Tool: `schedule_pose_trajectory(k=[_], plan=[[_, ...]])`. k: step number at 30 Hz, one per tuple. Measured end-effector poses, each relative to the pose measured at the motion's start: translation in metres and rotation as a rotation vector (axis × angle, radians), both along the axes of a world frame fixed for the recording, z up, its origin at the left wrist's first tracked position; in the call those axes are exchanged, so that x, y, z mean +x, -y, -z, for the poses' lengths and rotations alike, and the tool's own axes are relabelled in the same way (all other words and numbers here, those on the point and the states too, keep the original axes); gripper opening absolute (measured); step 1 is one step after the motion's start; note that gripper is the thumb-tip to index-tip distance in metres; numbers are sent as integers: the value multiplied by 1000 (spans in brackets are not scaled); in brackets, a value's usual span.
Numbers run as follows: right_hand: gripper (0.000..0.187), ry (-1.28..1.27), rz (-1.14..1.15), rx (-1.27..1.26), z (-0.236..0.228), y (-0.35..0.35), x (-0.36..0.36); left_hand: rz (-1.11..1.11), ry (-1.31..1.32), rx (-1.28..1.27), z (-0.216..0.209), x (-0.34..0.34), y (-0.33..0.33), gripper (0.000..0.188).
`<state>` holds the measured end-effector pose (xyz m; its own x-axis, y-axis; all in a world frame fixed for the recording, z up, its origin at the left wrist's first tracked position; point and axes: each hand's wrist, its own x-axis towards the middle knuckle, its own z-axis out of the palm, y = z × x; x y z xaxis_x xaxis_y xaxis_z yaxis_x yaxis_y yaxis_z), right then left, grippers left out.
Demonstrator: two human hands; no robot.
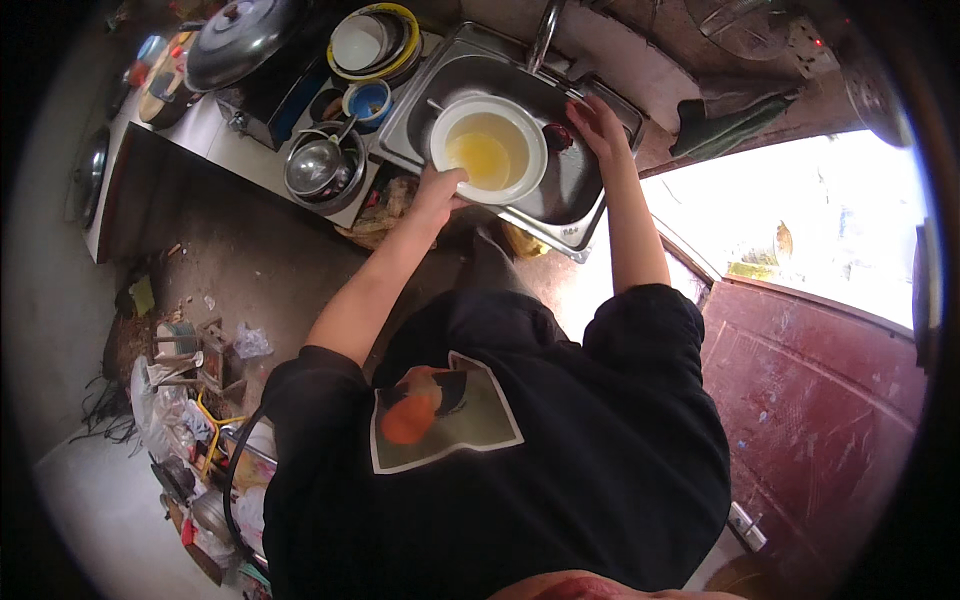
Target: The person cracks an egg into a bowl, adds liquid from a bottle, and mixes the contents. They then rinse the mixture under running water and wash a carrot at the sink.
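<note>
A bowl at the sink
My left hand grips the bowl; my right hand seems empty, fingers parted.

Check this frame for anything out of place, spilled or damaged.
The floor at the picture's left looks untidy: a crumpled plastic bag lies loose beside a jumbled heap of bags and household items. At the sink, no spill is evident; the left hand holds a white bowl of yellow liquid.

Black short-sleeved shirt, white-edged rectangular print, orange patch, bare forearms
</note>
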<state>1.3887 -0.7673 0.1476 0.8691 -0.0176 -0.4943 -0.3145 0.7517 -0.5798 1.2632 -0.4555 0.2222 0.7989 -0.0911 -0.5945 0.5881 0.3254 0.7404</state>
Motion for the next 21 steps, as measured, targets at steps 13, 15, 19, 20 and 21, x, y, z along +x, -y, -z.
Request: schedule_pose_trajectory(k=[13,15,19,20,21], plan=[[23,20,134,346,-5,16,64,9,-141,108,27,75,40,58],[18,14,111,418,-9,21,61,-2,-152,70,29,77,43,60],[30,160,-90,-193,-24,13,39,-18,-140,39,35,83,46,60],[33,212,-101,-492,-29,7,29,-16,-142,33,36,84,47,60],[37,262,-112,-791,-35,0,18,-4,-137,40,37,85,47,60]])
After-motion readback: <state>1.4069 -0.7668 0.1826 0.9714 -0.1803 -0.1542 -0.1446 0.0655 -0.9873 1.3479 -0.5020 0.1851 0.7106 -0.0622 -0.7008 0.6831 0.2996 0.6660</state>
